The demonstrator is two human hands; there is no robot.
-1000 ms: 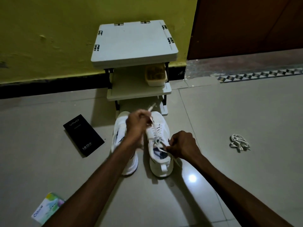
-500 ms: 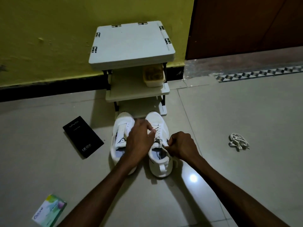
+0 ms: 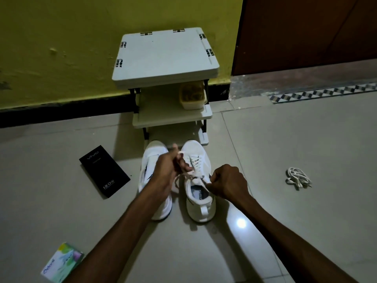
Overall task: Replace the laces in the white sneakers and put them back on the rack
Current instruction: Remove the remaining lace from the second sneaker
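Note:
Two white sneakers stand side by side on the floor, toes toward the rack (image 3: 165, 58). The right sneaker (image 3: 199, 203) has a white lace (image 3: 188, 173) threaded through its eyelets. My left hand (image 3: 167, 170) hovers over the gap between the shoes and pinches one end of that lace. My right hand (image 3: 227, 183) is curled beside the shoe's collar and pinches the other end. The left sneaker (image 3: 152, 158) is largely hidden under my left hand and forearm. A loose bundle of white laces (image 3: 297, 177) lies on the floor to the right.
A black phone box (image 3: 104, 171) lies left of the shoes. A green and white carton (image 3: 62, 262) sits at the near left. The rack's middle shelf holds a beige container (image 3: 192, 96). Behind are a yellow wall and a brown door.
My left hand dropped toward the shoe half a second ago and has now lifted forward again with the lace end. My right hand stayed at the collar.

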